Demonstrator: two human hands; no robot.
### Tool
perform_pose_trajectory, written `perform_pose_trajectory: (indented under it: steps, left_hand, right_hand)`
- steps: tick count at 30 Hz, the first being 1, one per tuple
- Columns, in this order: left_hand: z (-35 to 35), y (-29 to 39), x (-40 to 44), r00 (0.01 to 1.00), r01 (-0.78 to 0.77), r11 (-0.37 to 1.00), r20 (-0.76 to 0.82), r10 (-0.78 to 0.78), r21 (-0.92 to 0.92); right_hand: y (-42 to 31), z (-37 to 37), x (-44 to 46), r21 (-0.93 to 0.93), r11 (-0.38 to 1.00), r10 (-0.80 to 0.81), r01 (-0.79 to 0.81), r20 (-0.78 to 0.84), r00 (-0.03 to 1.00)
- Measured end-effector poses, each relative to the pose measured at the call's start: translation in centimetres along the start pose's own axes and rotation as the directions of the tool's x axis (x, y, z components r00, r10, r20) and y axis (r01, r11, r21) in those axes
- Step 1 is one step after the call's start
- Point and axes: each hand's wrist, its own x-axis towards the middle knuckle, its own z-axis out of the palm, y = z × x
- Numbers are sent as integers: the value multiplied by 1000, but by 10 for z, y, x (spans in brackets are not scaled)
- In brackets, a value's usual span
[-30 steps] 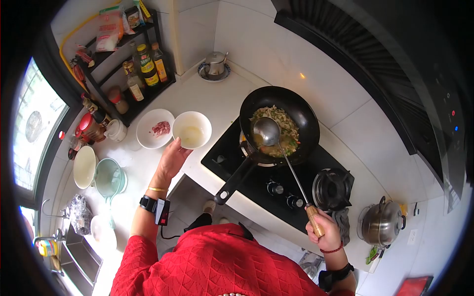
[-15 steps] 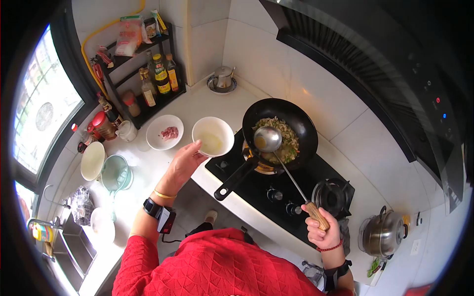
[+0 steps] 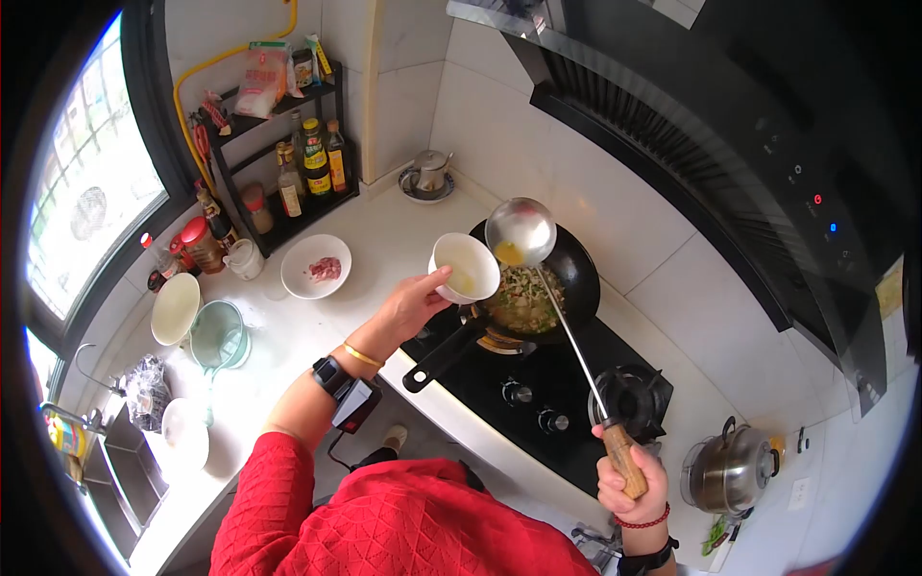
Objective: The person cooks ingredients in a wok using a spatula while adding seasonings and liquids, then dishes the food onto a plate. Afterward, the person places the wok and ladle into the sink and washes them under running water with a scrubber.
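In the head view, above the hob [image 3: 475, 372], a ladle [image 3: 521, 228] is being grasped by the right hand [image 3: 634, 492], the fingers of that grip being wrapped round its wooden handle [image 3: 623, 461]. The ladle's round scoop is being held over the far rim of the wok [image 3: 576, 274], and a little yellow liquid [image 3: 509, 253] is being carried in it. By the left hand [image 3: 413, 302], a white bowl [image 3: 465, 268] is being gripped at its rim, just beside the ladle and over the wok's left side; some pale liquid is being contained in it. Whether the wok is being touched by the bowl cannot be told. Chopped food [image 3: 523, 300] is being held in the wok, its black handle [image 3: 447, 353] being pointed toward the front left. On the bench [image 3: 389, 240], reddish meat [image 3: 326, 269] is being held in a shallow dish [image 3: 298, 258], well apart from the wok; beyond it, bottles [image 3: 315, 158] are being carried by a black rack [image 3: 261, 122].
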Motion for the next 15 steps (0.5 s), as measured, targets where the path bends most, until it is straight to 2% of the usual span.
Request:
perform_pose_trajectory:
  steps: [2, 5, 8, 10, 13, 15]
  left_hand:
    - [5, -5, 6, 1000, 1, 1000, 21, -1, -20]
    - [16, -8, 10, 999, -6, 999, 41, 8, -51]
    - [19, -8, 8, 1000, -10, 997, 24, 12, -82]
    - [20, -7, 3, 999, -36, 995, 18, 38, -95]
    - [30, 4, -26, 995, -92, 993, 30, 95, -72]
    - [28, 7, -51, 993, -116, 991, 20, 118, -70]
  right_hand:
    - [5, 8, -3, -190, 982, -29, 21, -43, 999]
    - [14, 20, -7, -517, 855, -145, 46, -153, 977]
    - [22, 5, -13, -612, 778, -292, 141, -153, 944]
    - [21, 2, -11, -609, 768, -362, 198, -159, 918]
    - [14, -32, 12, -807, 553, -485, 207, -110, 868]
    - [9, -60, 37, -973, 224, -592, 46, -99, 800]
